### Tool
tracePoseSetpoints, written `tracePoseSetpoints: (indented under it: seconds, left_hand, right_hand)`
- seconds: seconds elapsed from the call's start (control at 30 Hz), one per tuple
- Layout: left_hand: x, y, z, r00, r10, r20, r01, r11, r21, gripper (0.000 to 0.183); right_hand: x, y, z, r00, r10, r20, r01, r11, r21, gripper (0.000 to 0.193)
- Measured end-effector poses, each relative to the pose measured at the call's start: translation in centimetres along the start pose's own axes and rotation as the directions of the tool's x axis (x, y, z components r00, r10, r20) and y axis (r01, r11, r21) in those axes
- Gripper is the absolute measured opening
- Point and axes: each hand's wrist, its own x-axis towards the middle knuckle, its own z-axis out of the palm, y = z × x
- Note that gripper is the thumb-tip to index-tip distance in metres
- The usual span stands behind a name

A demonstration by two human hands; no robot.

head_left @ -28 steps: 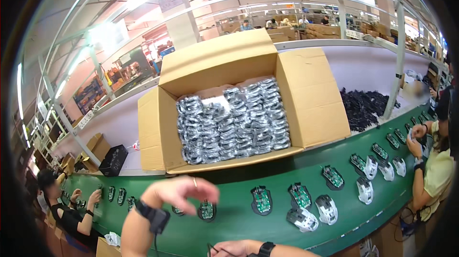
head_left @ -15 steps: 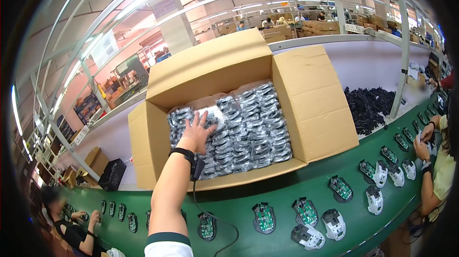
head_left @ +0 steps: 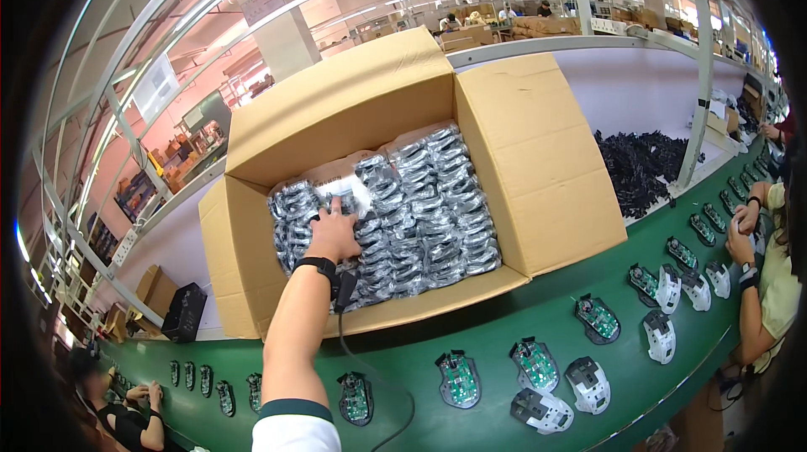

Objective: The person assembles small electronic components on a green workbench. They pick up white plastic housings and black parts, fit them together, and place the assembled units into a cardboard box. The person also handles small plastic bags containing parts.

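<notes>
My left hand point(head_left: 334, 236) reaches into a large open cardboard box point(head_left: 572, 158), wearing a black wristband with a cable. Its fingers are apart and bent down onto the bagged dark parts point(head_left: 420, 225), which stand in packed rows in clear plastic. The fingertips touch the parts at the left-middle rows, beside a pale, shiny patch of plastic point(head_left: 355, 194); their very tips are partly hidden. I see no part lifted in the hand. My right hand is out of view.
On the green belt point(head_left: 496, 317) lie opened computer mice with green circuit boards point(head_left: 460, 378) and grey-white mouse shells point(head_left: 588, 385). A heap of black parts point(head_left: 643, 170) lies behind, right of the box. Co-workers sit at both sides. A black bin point(head_left: 184, 312) stands left.
My left hand has gone from hovering with spread fingers to reaching down onto the bagged parts, fingers more bent. The whole view has shifted slightly, so the box appears further left and higher.
</notes>
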Motion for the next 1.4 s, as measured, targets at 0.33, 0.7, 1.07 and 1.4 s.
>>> tracePoseSetpoints:
  seconds: [0.33,0.7,1.07,1.4]
  left_hand:
    - [-1.3,-1.2,1.8,0.945,0.045,-0.324,-0.084,0.991,-0.106,0.050]
    - [-2.4,-4.0,1.5,0.847,-0.121,-0.517,-0.098,0.922,-0.375,0.040]
    - [-11.6,-7.9,-2.7,0.766,-0.254,-0.590,-0.328,0.635,-0.699,0.034]
    - [-35.0,-11.9,-3.2,0.877,-0.296,-0.379,-0.243,0.407,-0.880,0.026]
  right_hand:
    - [0.2,-0.1,-0.5,0.999,0.000,-0.034,-0.002,0.999,-0.040,0.038]
    - [-0.4,-0.3,-0.1,0.998,0.054,-0.024,-0.053,0.999,0.007,0.015]
    - [0.0,0.5,-0.6,0.991,0.129,-0.038,-0.127,0.990,0.053,0.020]
    - [-0.6,0.6,-1.7,0.973,0.166,0.162,-0.184,0.978,0.100,0.023]
